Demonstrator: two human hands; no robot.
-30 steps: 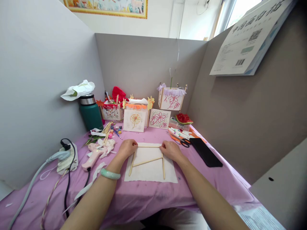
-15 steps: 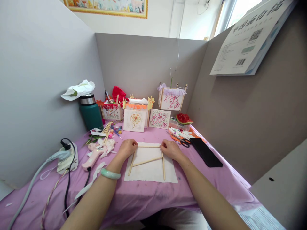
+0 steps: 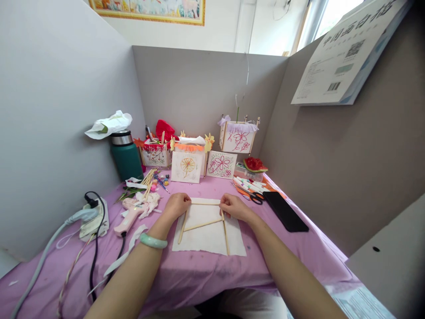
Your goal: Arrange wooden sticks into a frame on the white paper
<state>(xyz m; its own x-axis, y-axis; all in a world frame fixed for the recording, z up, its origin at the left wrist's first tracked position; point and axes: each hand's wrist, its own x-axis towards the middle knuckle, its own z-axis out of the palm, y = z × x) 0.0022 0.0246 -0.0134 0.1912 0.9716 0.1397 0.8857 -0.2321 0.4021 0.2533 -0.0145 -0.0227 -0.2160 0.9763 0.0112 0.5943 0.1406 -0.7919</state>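
A square white sheet (image 3: 212,244) lies in front of me with several thin wooden sticks on it. The top stick (image 3: 205,204) runs sideways between my hands. My left hand (image 3: 178,205) pinches its left end, close to the upper end of the left stick (image 3: 182,227). At the right corner, my right hand (image 3: 235,207) has its fingertips closed on the sticks where the top stick meets the right stick (image 3: 226,237). The crossing stick (image 3: 203,225) slants upward to the right between the two side sticks. The fingertips hide both top corners.
A pink glue gun (image 3: 130,217), a power strip (image 3: 94,221) with cords and a green bottle (image 3: 126,155) stand left. Painted panels (image 3: 186,167) and a decorated box (image 3: 238,138) are behind. Scissors (image 3: 256,198), markers (image 3: 249,184) and a black phone (image 3: 285,211) lie right.
My right hand has shifted slightly left, bringing the upper end of the right stick inward. That stick now slants more, with its lower end nearer me. My left hand stays put.
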